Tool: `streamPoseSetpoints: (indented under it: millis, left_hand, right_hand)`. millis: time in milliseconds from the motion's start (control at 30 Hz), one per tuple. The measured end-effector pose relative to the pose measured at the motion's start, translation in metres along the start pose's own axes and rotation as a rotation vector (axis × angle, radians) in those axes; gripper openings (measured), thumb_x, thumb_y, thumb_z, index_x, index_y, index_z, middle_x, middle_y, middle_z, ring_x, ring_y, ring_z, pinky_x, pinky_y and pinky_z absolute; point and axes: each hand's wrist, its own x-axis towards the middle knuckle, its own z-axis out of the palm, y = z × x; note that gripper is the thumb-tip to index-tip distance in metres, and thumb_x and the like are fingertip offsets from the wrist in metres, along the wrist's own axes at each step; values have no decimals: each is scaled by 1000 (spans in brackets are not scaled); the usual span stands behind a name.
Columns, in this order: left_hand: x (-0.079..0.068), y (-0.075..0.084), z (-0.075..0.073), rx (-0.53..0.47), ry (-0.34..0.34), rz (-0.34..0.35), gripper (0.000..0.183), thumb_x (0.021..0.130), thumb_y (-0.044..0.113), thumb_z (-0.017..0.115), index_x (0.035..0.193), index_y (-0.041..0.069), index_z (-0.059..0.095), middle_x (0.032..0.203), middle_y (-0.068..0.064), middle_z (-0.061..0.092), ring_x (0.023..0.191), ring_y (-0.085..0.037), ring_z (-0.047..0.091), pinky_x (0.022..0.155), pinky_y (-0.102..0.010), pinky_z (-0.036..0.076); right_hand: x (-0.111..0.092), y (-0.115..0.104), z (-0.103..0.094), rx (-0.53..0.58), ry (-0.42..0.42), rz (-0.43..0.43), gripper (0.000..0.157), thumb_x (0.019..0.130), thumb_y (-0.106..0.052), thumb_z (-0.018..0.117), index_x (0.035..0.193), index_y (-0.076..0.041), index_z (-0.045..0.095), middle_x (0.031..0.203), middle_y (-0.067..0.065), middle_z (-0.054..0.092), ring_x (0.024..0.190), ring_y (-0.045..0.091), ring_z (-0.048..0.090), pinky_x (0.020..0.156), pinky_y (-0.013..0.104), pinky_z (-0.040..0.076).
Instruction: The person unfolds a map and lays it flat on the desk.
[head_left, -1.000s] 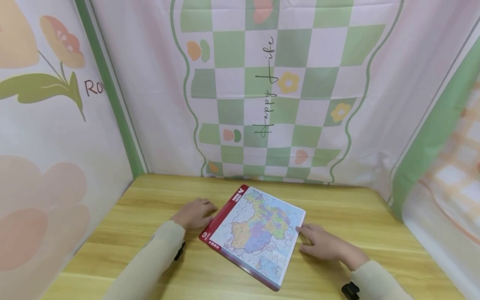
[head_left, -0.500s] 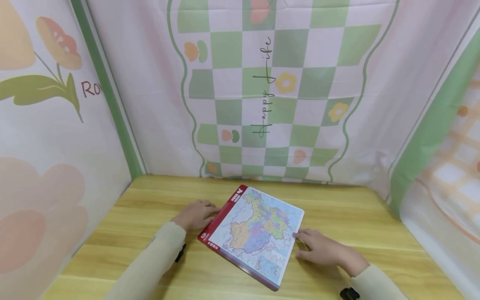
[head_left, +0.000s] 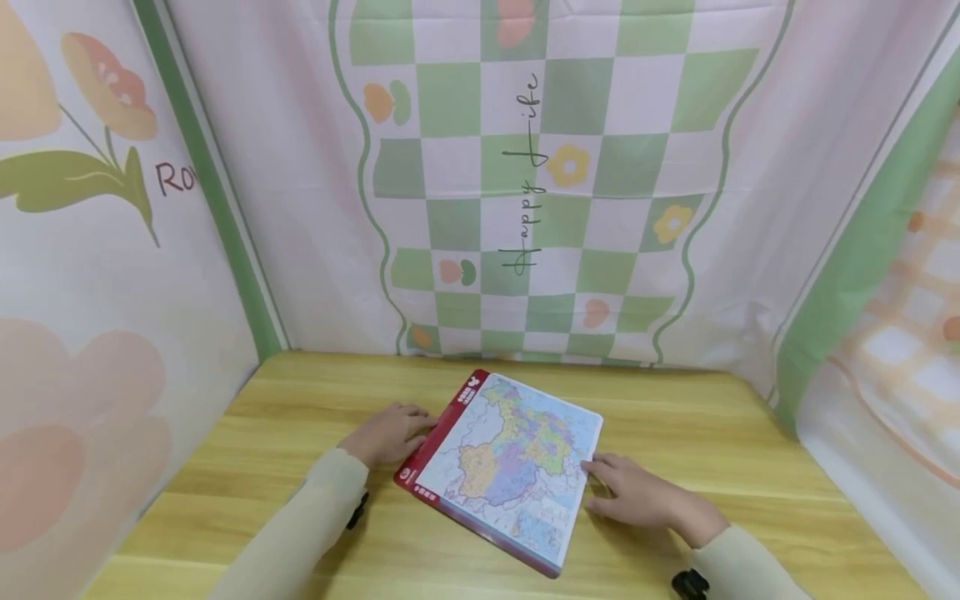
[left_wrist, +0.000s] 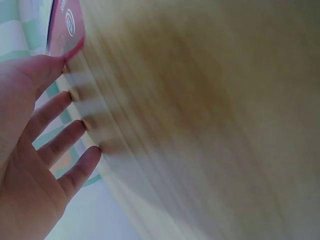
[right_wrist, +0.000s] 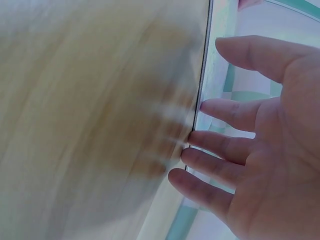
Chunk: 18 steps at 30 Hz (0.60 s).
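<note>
A flat rectangular map board (head_left: 517, 467) with a red border along its left side lies at an angle on the wooden table. It carries a coloured map on a pale blue ground. At its red edge is my left hand (head_left: 388, 433); in the left wrist view the thumb (left_wrist: 50, 70) touches the board's red corner (left_wrist: 70, 25) and the other fingers reach down to the tabletop, spread. Beside the opposite edge, my right hand (head_left: 637, 490) has its index fingertip at the board. The right wrist view shows these fingers (right_wrist: 225, 112) extended along the board's thin dark edge (right_wrist: 202, 75).
The wooden table (head_left: 315, 392) extends around the board on all sides. A green-and-white checked curtain (head_left: 525, 208) hangs behind it, with printed fabric (head_left: 90, 275) on the left and more fabric (head_left: 885, 375) on the right. Black wrist straps (head_left: 690, 583) sit by the sleeves.
The right hand has slid slightly toward the near end of the board's right edge. The left fingers have edged a little nearer the red border. The whole view has shifted slightly.
</note>
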Motion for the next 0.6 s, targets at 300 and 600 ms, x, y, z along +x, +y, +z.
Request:
streamPoseSetpoints:
  millis: [300,600]
  left_hand:
    - [-9,-1,4,-2,10,36,45,103,32,56,145,18,55,145,-12,53,134,-35,47,110,-54,38]
    - [-16,-6,4,-56,-8,60,48,103,38,55,147,18,53,150,-12,48,138,-36,42,113,-55,33]
  right_hand:
    - [11,4,-2,-11,3,44,65,98,-31,65,142,12,44,148,41,31,136,59,28,109,70,27]
    - [21,7,-5,-29,20,42,61,99,-25,63,142,14,43,149,41,31,136,58,29,110,68,27]
